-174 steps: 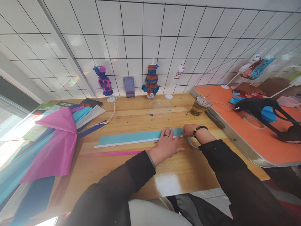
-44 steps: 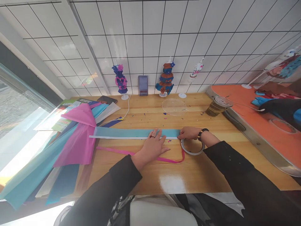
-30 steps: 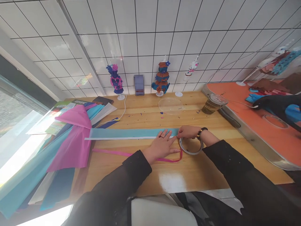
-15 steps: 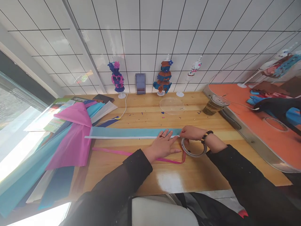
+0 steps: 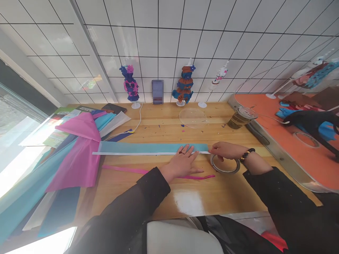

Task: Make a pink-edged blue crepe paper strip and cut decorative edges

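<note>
A long light-blue strip [image 5: 148, 147] of paper or fabric lies flat across the table, with white tape [image 5: 137, 153] along its near edge. My left hand [image 5: 184, 163] rests on the strip's right part, fingers spread, pressing it down. Just past the strip's right end, my right hand [image 5: 225, 150] is closed with fingertips pinched at the tape's end. A roll of tape [image 5: 225, 171] hangs or stands below those fingers; whether they grip the roll or only its tape is hidden. A narrow pink strip [image 5: 124, 169] runs under my left wrist.
Pink sheets [image 5: 76, 158] and blue ones pile up at left. Small dressed figures on stands, such as a brown and blue one [image 5: 184, 86], line the tiled wall beside a phone [image 5: 158, 92]. At right are a lidded cup [image 5: 239, 118] and an orange board [image 5: 267, 121].
My right hand and the tape roll have moved right, past the strip's end, drawing out the tape. The pink strip's right end has straightened. My left hand stays on the blue strip.
</note>
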`<move>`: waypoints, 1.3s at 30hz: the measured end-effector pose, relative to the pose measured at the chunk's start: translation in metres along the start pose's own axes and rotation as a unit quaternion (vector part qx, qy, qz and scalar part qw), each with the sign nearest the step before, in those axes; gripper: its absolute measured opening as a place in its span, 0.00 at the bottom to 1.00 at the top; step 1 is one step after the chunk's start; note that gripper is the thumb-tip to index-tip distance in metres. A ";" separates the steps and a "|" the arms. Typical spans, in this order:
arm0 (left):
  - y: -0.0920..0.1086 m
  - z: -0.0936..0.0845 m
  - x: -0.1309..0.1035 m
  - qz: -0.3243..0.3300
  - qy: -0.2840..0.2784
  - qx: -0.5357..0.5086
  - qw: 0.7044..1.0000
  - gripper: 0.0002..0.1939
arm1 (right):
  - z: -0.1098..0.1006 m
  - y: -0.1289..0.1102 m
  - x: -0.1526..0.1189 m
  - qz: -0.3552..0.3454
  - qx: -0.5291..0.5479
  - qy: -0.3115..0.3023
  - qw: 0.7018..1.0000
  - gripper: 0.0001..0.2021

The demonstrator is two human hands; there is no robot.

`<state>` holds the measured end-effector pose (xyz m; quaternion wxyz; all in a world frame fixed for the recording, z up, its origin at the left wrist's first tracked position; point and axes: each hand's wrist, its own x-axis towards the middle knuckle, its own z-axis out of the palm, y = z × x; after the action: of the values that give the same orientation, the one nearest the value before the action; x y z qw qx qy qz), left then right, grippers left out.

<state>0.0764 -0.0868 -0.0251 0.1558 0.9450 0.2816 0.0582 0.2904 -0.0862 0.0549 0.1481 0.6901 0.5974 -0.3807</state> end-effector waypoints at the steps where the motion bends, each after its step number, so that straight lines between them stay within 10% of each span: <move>1: 0.000 0.001 0.000 0.000 0.001 -0.002 1.000 0.43 | -0.001 0.003 -0.002 0.004 0.009 -0.003 1.000 0.17; 13: 0.001 0.002 0.000 -0.001 0.008 0.005 1.000 0.44 | -0.002 0.002 -0.005 0.056 -0.161 0.158 0.973 0.14; 39: 0.004 0.008 0.000 -0.014 0.025 0.045 0.999 0.43 | 0.001 0.014 0.023 0.058 -0.180 0.090 0.978 0.14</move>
<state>0.0800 -0.0921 -0.0312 0.1069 0.9453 0.3008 0.0669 0.3033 -0.0741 0.0350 0.2374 0.7174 0.6256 -0.1941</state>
